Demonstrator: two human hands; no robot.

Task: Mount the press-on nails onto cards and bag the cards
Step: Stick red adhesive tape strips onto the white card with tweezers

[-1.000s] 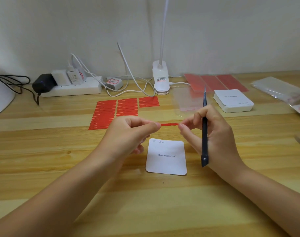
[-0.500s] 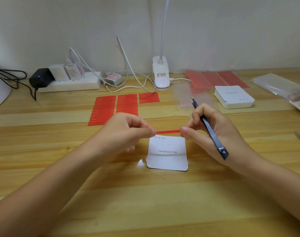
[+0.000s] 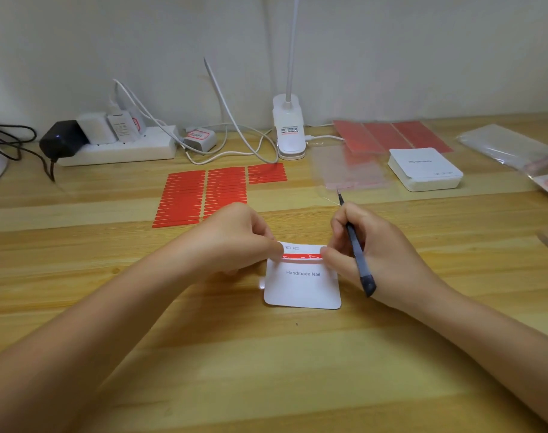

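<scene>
Here the white card, printed "Handmade Nail", lies flat on the wooden table, directly between the two hands. A red adhesive strip stretches across the card's upper part, just above the printed words and below the small size marks at the top edge. The left hand comes in from the left with its fingers curled, pinching the strip's left end at the card's upper left corner. The right hand meets it from the other side, its fingertip and thumb pinching the strip's right end at the card's right edge. That same hand also grips a dark pointed tool, tucked slantwise through the fingers with its fine tip pointing away toward the back of the table and its thick end over the wrist.

Behind the left hand, a sheet of red strips lies in columns on the table, partly hidden by the knuckles. Further back right sits a stack of white cards, with clear bags just to its left and another clear bag near the right edge. A white clip lamp stands at the back centre, and a white power strip with plugs lies at the back left.
</scene>
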